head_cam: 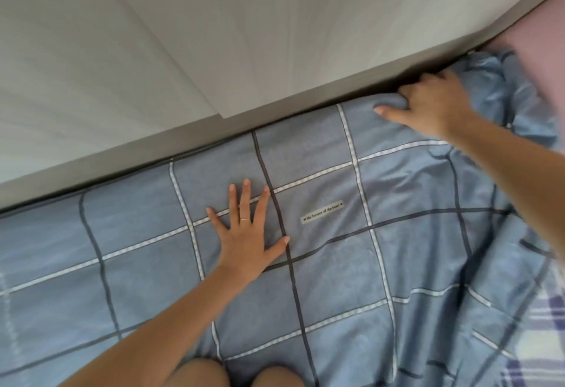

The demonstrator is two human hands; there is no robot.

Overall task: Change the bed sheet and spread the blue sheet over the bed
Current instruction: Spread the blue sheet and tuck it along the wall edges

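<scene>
Left hand [244, 240] lies flat on the blue sheet [336, 279], with its fingers straight and spread wide. It holds nothing and just presses down on the cloth. A thin gold ring [244, 219] sits on one finger.

Right hand [434, 102] is far off to the right, at the top edge of the sheet. Its fingers curl over that edge and grip it, going down into the dark gap by the pale wall [183, 35]. The thumb sticks out flat on the cloth.

The blue sheet has dark lines and white lines that make big squares. It lies spread out under both hands and reaches right up to the wall. It is smooth on the left and bunched and wrinkly on the right. A small white label [322, 212] with tiny words is sewn on between the two hands.

The person's bare knees [198, 374] rest on the sheet at the bottom. A pink cloth [535, 29] shows at the top right corner. A purple and white checked cloth [541, 340] peeks out at the bottom right.
</scene>
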